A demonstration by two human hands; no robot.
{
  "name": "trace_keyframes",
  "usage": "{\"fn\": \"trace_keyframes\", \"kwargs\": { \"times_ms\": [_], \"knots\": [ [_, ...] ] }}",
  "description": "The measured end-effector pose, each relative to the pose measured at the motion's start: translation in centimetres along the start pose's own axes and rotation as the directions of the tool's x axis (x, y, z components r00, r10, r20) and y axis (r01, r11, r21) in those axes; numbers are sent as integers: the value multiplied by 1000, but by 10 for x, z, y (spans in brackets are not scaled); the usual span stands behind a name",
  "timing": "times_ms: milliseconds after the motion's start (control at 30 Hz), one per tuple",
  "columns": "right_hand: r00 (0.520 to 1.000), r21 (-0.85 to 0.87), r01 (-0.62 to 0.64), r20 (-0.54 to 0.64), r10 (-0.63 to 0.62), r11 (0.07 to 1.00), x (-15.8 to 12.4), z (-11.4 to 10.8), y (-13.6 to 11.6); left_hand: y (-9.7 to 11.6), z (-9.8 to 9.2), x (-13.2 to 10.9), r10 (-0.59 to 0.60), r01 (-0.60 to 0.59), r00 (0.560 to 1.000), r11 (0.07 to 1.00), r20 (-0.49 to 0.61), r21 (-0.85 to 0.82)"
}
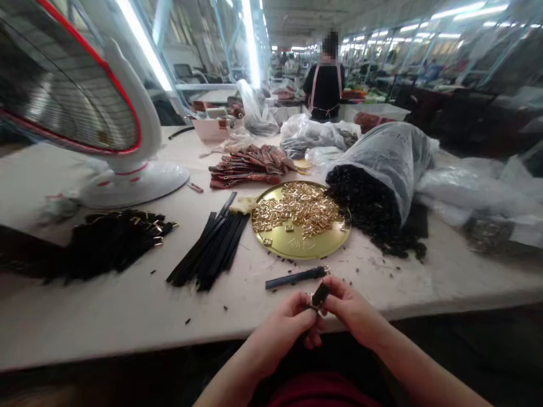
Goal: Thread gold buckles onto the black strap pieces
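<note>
My left hand (299, 319) and my right hand (350, 308) meet at the table's front edge, fingers closed on one short black strap end (320, 294). A bit of gold-coloured metal, apparently a buckle, shows at the strap between my fingertips; its details are too small to tell. Just beyond my hands lies another black strap (292, 278) with a metal buckle at its right end. Behind that, a round gold tray (292, 249) carries a heap of gold-coloured buckles (307, 204). Left of the tray, a bundle of flat black straps (218, 251) is fanned out.
Black straps with buckles (114, 243) are piled at left, near a white fan (136, 183). A plastic bag (394, 152) spills small black pieces (365, 198) at right. Reddish-brown strips (254, 164) lie behind the tray. A person (326, 85) stands farther back.
</note>
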State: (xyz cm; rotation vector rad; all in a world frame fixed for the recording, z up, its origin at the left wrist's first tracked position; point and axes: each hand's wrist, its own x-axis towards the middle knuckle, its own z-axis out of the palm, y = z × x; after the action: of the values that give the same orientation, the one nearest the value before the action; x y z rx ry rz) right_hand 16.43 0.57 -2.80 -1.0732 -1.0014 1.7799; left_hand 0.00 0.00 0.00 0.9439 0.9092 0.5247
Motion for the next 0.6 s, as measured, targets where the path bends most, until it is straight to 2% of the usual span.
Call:
{"fn": "trace_keyframes", "kwargs": {
  "times_ms": [133,233,333,467,600],
  "knots": [
    [998,113,-34,-56,40,993,8,-3,6,-6,3,1,-25,25,999,1000,-35,0],
    [998,142,-54,-11,56,988,8,0,8,-10,3,3,4,-2,996,1000,-87,30],
    [998,93,-44,50,40,995,5,4,8,-11,2,5,36,-31,994,998,-101,52],
    [1000,-25,-13,3,13,1000,2,5,5,-11,2,6,21,-18,997,999,-75,43],
    [1000,-73,8,-8,-9,997,3,5,2,-12,0,10,11,-9,995,1000,-104,26]
  ]
}}
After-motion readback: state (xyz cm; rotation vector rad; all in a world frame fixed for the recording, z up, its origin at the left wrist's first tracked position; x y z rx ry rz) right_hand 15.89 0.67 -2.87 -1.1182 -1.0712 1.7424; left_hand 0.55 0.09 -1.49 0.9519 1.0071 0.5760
